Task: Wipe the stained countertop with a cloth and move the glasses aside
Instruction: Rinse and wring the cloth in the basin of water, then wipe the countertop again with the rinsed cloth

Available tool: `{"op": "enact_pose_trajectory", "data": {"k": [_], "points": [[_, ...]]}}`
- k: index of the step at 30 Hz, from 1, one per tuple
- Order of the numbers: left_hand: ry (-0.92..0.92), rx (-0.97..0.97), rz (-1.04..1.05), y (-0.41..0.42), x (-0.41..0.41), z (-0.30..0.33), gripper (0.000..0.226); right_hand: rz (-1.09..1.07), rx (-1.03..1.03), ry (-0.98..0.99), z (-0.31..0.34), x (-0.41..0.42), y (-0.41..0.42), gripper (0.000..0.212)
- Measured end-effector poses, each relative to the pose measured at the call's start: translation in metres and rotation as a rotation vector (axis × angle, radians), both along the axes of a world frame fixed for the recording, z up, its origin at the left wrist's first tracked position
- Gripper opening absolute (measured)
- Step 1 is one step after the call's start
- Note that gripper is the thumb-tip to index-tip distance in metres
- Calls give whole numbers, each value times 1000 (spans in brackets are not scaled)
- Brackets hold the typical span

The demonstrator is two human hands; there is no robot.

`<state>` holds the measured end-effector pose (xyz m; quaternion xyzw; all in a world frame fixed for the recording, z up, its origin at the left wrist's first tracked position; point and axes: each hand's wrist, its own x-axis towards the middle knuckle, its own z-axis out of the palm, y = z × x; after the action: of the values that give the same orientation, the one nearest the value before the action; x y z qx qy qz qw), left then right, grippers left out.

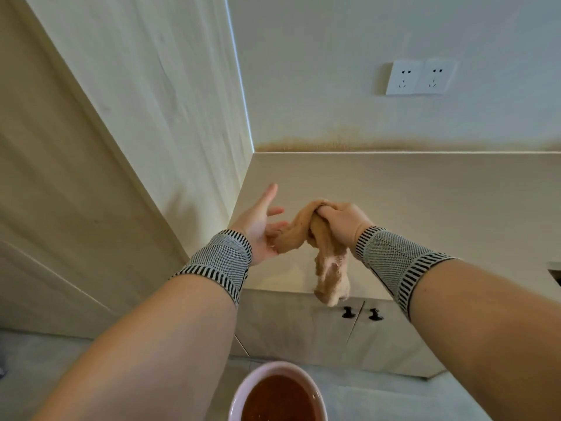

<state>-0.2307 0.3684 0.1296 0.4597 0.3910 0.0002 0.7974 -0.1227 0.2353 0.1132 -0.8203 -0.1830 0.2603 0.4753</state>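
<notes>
Beige countertop in the corner, no glasses in view. Right hand grips the bunched cloth just above it, left hand spread, fingertips touching. Looks soft, soggy, floppy; I'd grab mid-bundle.

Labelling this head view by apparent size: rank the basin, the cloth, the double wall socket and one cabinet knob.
1. basin, cropped and nearest, so inflated
2. cloth
3. double wall socket, close to the cloth
4. cabinet knob

The countertop lies bare to the right of the hands. A tall panel walls off its left end, and the wall closes the back
</notes>
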Motion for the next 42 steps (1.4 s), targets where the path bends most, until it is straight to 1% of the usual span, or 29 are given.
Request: {"op": "enact_pose_trajectory", "data": {"k": [1, 2, 5, 6, 8, 9, 10, 12, 14, 16, 19, 20, 22, 23, 24, 25, 26, 28, 29, 31, 32, 33, 34, 35, 36, 38, 39, 41, 42], "points": [[-32, 9, -52, 4, 5, 0, 66, 0, 2, 21, 1, 6, 4, 24], [-53, 27, -105, 6, 7, -2, 69, -4, 6, 53, -1, 11, 6, 26], [-32, 125, -256, 10, 19, -7, 66, 17, -33, 134, -2, 26, 17, 35], [-3, 193, -305, 12, 25, -11, 60, 39, -54, 146, -4, 31, 21, 41], [71, 302, -325, 12, 36, -14, 28, 70, -109, 143, -7, 40, 26, 48], [104, 316, -273, 14, 41, -13, 10, 87, -128, 117, -7, 45, 26, 43], [119, 294, -182, 16, 46, -10, 5, 100, -149, 76, -8, 50, 26, 33], [93, 223, 1, 24, 53, -4, 22, 102, -160, -12, -10, 61, 27, 18], [72, 187, 54, 31, 60, -2, 28, 82, -97, -48, -12, 66, 29, 16], [85, 196, 33, 32, 66, -1, 29, 110, -29, -51, -10, 68, 33, 14], [65, 151, 25, 33, 72, -3, 34, 249, -14, 55, -13, 67, 36, 11], [50, 128, 10, 34, 73, -5, 41, 290, -15, 85, -15, 67, 35, 12], [32, 94, -64, 37, 74, -7, 70, 320, -49, 80, -21, 71, 36, 16], [33, 87, -121, 37, 74, -7, 83, 325, -92, 43, -24, 74, 36, 17], [39, 98, -173, 37, 74, -7, 88, 326, -150, -9, -27, 76, 37, 16], [48, 121, -220, 36, 75, -6, 85, 312, -190, -45, -28, 77, 38, 13], [63, 154, -259, 36, 76, -5, 77, 282, -194, -54, -30, 79, 40, 11], [133, 279, -347, 37, 76, -2, 61, 167, -101, -7, -31, 81, 44, 21], [217, 406, -403, 37, 76, -1, 58, 112, -59, 7, -31, 81, 47, 27], [412, 777, -517, 39, 76, -2, 50, 88, -33, -18, -27, 82, 50, 29], [461, 957, -545, 39, 77, -3, 37, 107, -29, -42, -25, 82, 52, 25], [474, 1111, -542, 40, 77, -5, 21, 135, -28, -53, -22, 82, 52, 21], [474, 1246, -519, 42, 78, -7, 13, 166, -38, -53, -20, 81, 51, 18], [478, 1351, -478, 46, 77, -11, 19, 209, -64, -66, -18, 82, 49, 17], [495, 1423, -442, 49, 75, -14, 26, 277, -132, -84, -17, 82, 45, 20], [542, 1504, -441, 56, 69, -19, 33, 478, -372, -143, -18, 83, 34, 21], [572, 1515, -458, 58, 66, -21, 31, 558, -503, -168, -20, 83, 30, 19], [613, 1512, -447, 61, 60, -27, 21, 614, -706, -255, -24, 80, 25, 10], [617, 1500, -441, 62, 57, -29, 18, 612, -765, -296, -27, 78, 23, 14]]}}
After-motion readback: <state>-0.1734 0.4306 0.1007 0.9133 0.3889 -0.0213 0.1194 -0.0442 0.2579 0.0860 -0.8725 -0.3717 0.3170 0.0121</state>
